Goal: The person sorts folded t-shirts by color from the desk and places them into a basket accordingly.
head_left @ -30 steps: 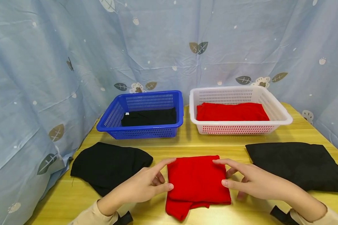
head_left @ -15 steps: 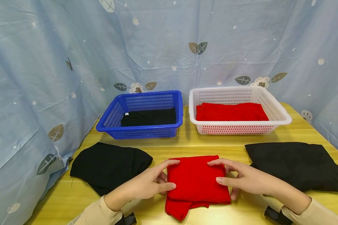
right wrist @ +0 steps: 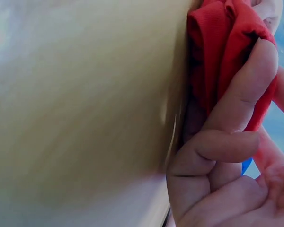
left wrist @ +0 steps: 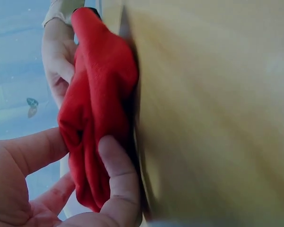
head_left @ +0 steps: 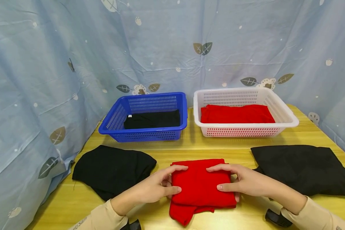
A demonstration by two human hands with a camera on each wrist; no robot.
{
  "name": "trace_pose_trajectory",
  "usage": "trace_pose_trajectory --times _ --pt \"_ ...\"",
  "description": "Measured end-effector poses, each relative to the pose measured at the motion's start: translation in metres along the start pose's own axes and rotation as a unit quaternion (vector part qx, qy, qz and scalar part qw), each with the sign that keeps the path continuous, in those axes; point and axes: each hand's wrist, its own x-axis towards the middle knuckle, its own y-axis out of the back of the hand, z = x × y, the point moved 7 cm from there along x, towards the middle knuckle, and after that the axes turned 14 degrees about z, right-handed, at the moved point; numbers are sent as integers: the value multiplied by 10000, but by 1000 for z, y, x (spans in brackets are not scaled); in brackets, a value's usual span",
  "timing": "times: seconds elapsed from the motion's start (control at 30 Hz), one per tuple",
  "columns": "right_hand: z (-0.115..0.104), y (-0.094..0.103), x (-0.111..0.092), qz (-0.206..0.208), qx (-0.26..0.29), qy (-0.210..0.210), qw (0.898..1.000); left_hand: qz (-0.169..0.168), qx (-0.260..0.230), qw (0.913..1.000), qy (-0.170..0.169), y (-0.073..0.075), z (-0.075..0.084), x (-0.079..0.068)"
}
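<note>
A folded red garment (head_left: 202, 185) lies on the table in front of me, with a loose end sticking out at its near left. My left hand (head_left: 156, 187) grips its left edge, thumb and index finger on top. Opposite, my right hand (head_left: 247, 180) holds the right edge in the same way, other fingers down at the side. From the left wrist, the layered red cloth (left wrist: 97, 80) shows between the thumb and fingers of that hand (left wrist: 120, 189). In the right wrist view, curled fingers (right wrist: 241, 94) press against the folds; their tips are partly hidden.
A blue basket (head_left: 143, 134) with folded black cloth (head_left: 153, 119) stands at the back left. Beside it, a white basket (head_left: 244, 125) holds red cloth (head_left: 237, 114). Black garments lie left (head_left: 112, 169) and right (head_left: 304, 169) on the wooden table (head_left: 212, 145). A patterned curtain (head_left: 166, 38) hangs behind.
Both hands have moved inward over the red garment's edges, the right one farther left. Fingers that stood at its sides now close on it. The garment stays in place.
</note>
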Motion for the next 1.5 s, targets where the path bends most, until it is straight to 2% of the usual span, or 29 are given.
trace_pose_trajectory --times 0.13,0.4,0.57,0.83,0.97,1.2,1.37,1.5 --pt "1 1 1 -42 13 12 10000 -5 -93 9999 97 -2 -1 1" --pt "2 1 0 -36 139 58 9999 -175 -711 9971 229 -6 2 3" --pt "0 4 -1 5 113 127 9999 -343 -710 9967 201 -8 5 3" --pt "-5 16 -1 379 -201 -44 9991 110 -454 9989 32 2 14 8" --pt "-12 20 0 442 -254 77 9987 346 -281 9990 1 8 18 10" --pt "-23 30 1 601 -253 294 9974 460 -332 9980 -262 15 30 14" --pt "-28 36 2 652 118 138 9977 566 -324 9973 -339 21 37 18" --pt "-34 40 3 678 199 266 9971 596 -345 9966 -455 24 44 21"
